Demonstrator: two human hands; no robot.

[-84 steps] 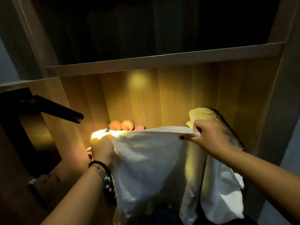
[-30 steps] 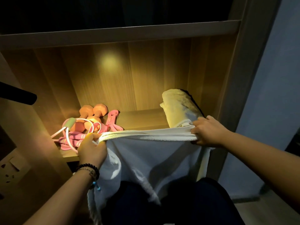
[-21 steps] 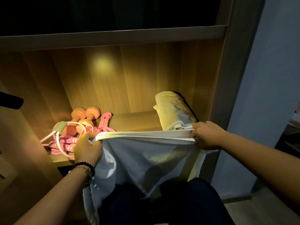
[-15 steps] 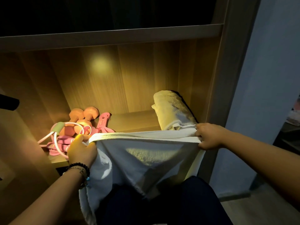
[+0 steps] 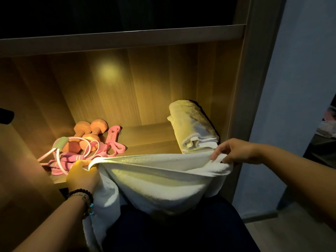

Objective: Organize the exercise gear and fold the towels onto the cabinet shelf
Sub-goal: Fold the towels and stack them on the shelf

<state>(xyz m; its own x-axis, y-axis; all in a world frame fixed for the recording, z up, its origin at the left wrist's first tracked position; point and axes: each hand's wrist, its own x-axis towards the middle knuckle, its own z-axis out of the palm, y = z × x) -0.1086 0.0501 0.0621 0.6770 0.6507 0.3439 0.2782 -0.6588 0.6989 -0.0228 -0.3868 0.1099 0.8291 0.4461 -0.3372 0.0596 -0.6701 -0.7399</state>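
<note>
A white towel (image 5: 160,180) hangs stretched between my hands in front of the lit cabinet shelf (image 5: 145,135). My left hand (image 5: 82,176) grips its left corner. My right hand (image 5: 234,151) pinches its right edge with fingers partly spread. A folded cream towel (image 5: 192,124) lies on the shelf's right side, just behind my right hand. On the shelf's left lie two orange dumbbells (image 5: 89,131), a pink resistance band (image 5: 113,142) and a white-and-pink jump rope (image 5: 67,151), tangled together near my left hand.
The upper shelf board (image 5: 127,40) overhangs the opening. The cabinet's right upright (image 5: 241,99) stands beside my right hand, with a blue-grey wall (image 5: 294,88) past it. A dark handle (image 5: 5,116) juts in at the left edge. My dark-clothed lap is below the towel.
The towel came down from a raised, spread position and now sags doubled between my hands. My right hand shifted its hold along the right edge and loosened its fingers; the view turned right.
</note>
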